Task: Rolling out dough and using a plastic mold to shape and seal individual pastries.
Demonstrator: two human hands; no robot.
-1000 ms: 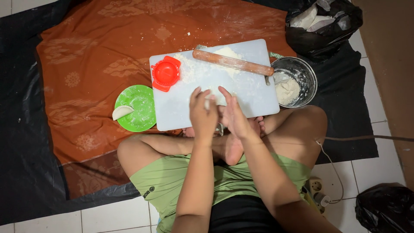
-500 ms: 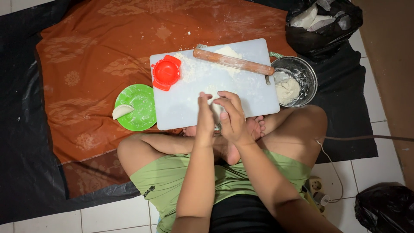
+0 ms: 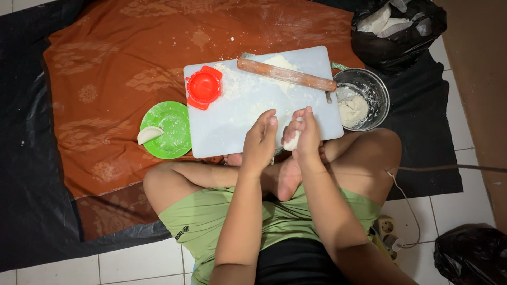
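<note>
I sit cross-legged on the floor. My right hand (image 3: 306,134) holds a small white lump of dough (image 3: 292,141) against its palm. My left hand (image 3: 260,141) is just beside it, fingers slightly apart, close to the dough but seemingly holding nothing. Both hover over the near edge of a floured white cutting board (image 3: 222,126). On the board lie a wooden rolling pin (image 3: 285,74) at the far side and a red dumpling press (image 3: 204,86) at the far left corner.
A green plate (image 3: 171,132) with one folded dumpling (image 3: 149,134) sits left of the board. A metal bowl (image 3: 372,89) with dough stands to the right. Black bags lie at top right (image 3: 396,31) and bottom right (image 3: 470,256). An orange patterned cloth (image 3: 105,79) covers black sheeting.
My hands were pressed together around the dough over the board. They have now parted slightly, with the dough left in my right hand.
</note>
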